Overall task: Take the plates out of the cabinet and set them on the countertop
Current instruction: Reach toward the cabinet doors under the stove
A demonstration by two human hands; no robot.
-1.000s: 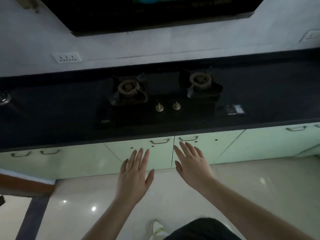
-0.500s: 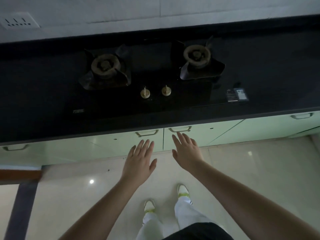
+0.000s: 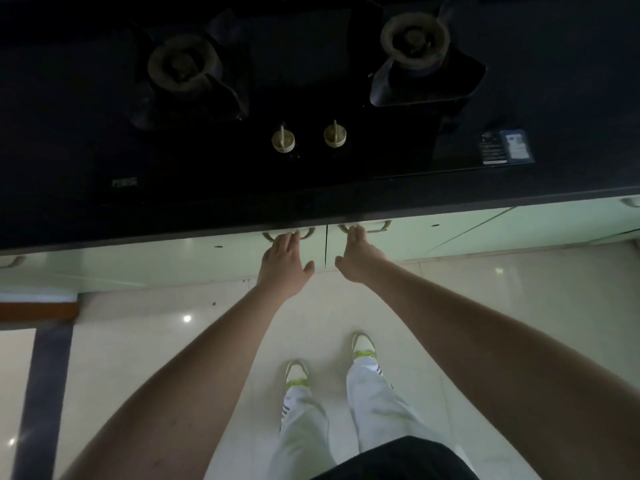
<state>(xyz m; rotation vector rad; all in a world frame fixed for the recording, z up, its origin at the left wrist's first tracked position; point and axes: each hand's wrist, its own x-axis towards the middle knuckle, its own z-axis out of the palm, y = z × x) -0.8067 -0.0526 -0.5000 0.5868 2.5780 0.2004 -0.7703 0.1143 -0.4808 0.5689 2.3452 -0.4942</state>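
Dim, murky picture (wide-angle bending at edges); floor (image 3: 145,341) glints.

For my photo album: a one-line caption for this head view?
Both hands, left and right, reach the handles of two closed cabinet doors under the stove.

Both hands have reached the cabinet handles (image 3: 289,234).

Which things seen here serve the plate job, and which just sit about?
Job: left hand at left door handle; right hand at right door handle; countertop; no plates visible.
Idle: gas burners, two knobs, sticker.
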